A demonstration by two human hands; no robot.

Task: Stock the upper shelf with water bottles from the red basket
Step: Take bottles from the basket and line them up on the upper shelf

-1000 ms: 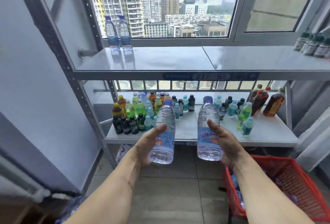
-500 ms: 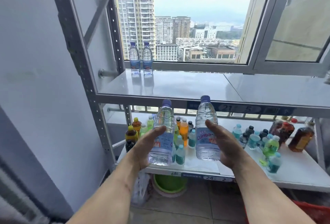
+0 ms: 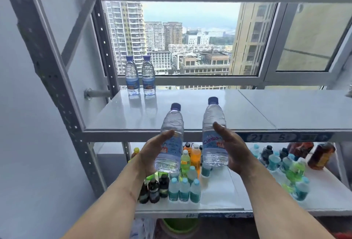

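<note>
My left hand (image 3: 152, 151) grips a clear water bottle (image 3: 171, 124) with a blue cap, tilted slightly right. In my right hand (image 3: 231, 147) is a second, upright water bottle (image 3: 213, 117). Both bottles are held in front of the upper shelf's (image 3: 247, 113) front edge, their caps above its surface. At the shelf's back left two more water bottles (image 3: 140, 76) stand side by side against the window. The red basket shows only as a sliver at the bottom right corner (image 3: 342, 236).
The lower shelf (image 3: 219, 191) carries several small drink bottles in green, orange, teal and dark colours, plus brown bottles (image 3: 316, 155) at the right. A grey upright post (image 3: 55, 86) frames the left side. A green tub (image 3: 179, 225) sits on the floor below.
Both hands have risen with their bottles from below the lower shelf to the upper shelf's front edge. The view has tilted up and the basket has almost left the frame.
</note>
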